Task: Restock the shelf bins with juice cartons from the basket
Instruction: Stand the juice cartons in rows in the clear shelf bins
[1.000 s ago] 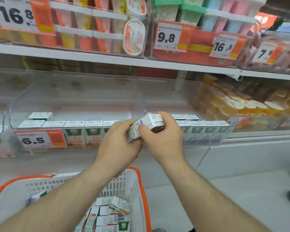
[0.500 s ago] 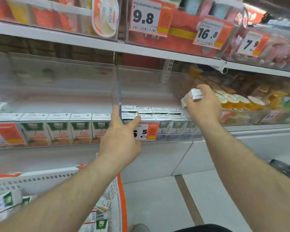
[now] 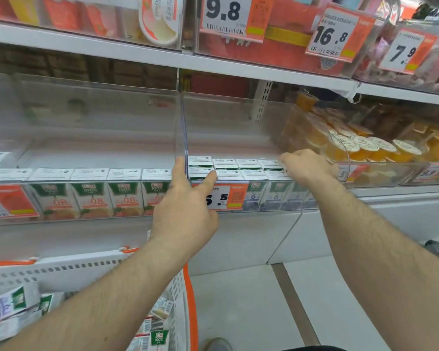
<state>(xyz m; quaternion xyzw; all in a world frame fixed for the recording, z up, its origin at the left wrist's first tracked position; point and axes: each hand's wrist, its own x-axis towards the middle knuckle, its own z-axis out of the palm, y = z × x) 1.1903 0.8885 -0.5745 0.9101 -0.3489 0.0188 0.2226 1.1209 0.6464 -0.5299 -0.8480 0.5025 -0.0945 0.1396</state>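
Left hand (image 3: 185, 211) open, thumb and forefinger astride the clear bin divider (image 3: 182, 138); right hand (image 3: 307, 165) curled palm-down on the blue-label juice cartons (image 3: 249, 171) at the right bin's end, grip untellable; more cartons in the white basket (image 3: 86, 269).

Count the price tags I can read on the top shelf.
3: the 9.8 tag over the middle bin, the 16.8 tag to its right, the 7.9 tag far right. Others may lie out of frame.

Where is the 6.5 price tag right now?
In the head view, the 6.5 price tag hangs centrally on the front of the right-hand carton bin, partly covered by the left hand, just left of the blue-fronted cartons.
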